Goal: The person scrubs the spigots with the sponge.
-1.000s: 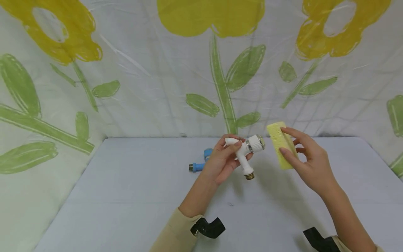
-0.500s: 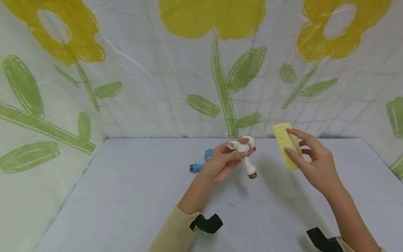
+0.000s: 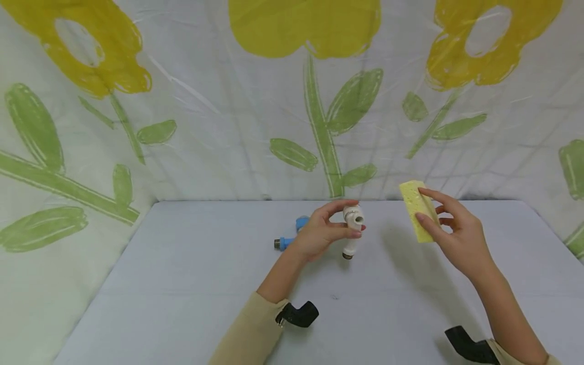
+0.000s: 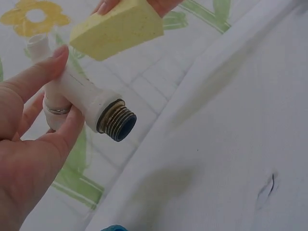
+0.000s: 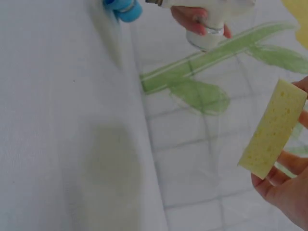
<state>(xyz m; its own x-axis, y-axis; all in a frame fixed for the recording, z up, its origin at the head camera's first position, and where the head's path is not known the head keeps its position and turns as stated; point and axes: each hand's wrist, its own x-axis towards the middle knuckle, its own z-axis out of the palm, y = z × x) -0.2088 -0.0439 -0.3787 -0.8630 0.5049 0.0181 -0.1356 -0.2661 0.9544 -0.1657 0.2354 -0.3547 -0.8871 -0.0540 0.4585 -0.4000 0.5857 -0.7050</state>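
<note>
In the head view my left hand (image 3: pixel 316 235) holds a white plastic faucet (image 3: pixel 352 230) above the table, its spout mouth facing the camera and its threaded end pointing down. The left wrist view shows the brass-coloured thread (image 4: pixel 118 121) up close, with thumb and fingers gripping the faucet's body. To the right, my right hand (image 3: pixel 458 233) pinches a yellow sponge (image 3: pixel 417 210) by its edges, held up off the table. Sponge and faucet are apart. Behind the left hand a blue faucet (image 3: pixel 284 243) lies on the table, partly hidden.
A white-covered table (image 3: pixel 182 284) spreads beneath both hands. At its back edge hangs a pale curtain (image 3: pixel 219 152) with painted yellow flowers and green leaves. Black curved pieces (image 3: pixel 298 314) sit at both sleeve cuffs.
My left hand has turned the white faucet, so its knob swings from the right to the back and its spout now faces the camera. The right hand has shifted slightly right with the sponge.
</note>
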